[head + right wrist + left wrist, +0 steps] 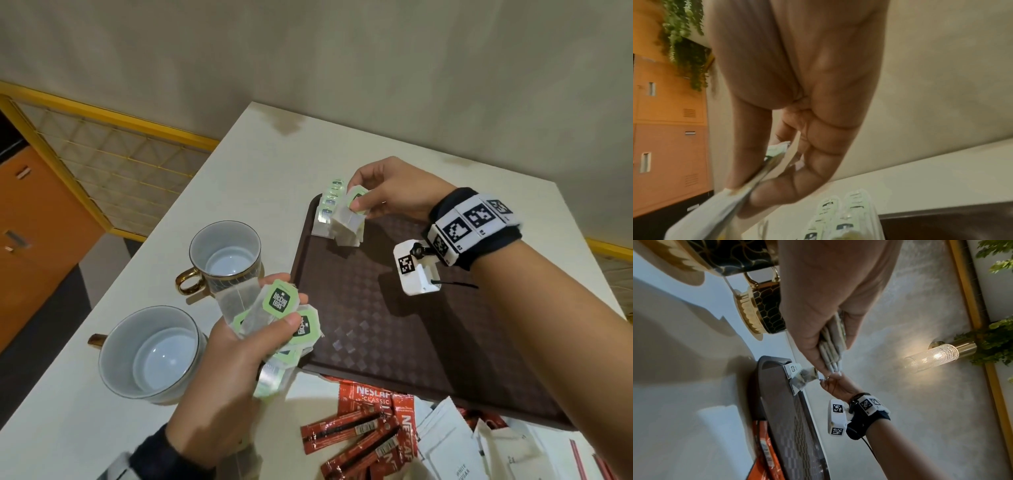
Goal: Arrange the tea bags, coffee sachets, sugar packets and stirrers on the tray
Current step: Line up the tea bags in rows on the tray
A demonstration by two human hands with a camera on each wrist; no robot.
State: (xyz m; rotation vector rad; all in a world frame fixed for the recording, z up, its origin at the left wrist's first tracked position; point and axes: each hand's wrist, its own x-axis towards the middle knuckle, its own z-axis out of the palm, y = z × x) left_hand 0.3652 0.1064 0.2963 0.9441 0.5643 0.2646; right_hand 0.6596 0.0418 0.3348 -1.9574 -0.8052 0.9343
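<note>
A dark brown tray [394,329] lies on the white table. At its far left corner stands a row of tea bags [327,212] with green tags. My right hand [373,198] pinches one tea bag [352,219] by its top, just beside that row; the right wrist view shows the tea bag [721,207] between thumb and fingers above the row of tea bags [844,216]. My left hand [239,346] grips a bunch of tea bags [281,318] near the tray's left edge, and the bunch of tea bags [831,345] shows in the left wrist view. Red coffee sachets [363,435] and white sugar packets [455,445] lie in front of the tray.
Two empty cups stand left of the tray: a mug with a gold handle [224,257] and a wider cup [150,353]. The table ends at the left over an orange cabinet [30,222] and a yellow-framed mesh rail [113,164].
</note>
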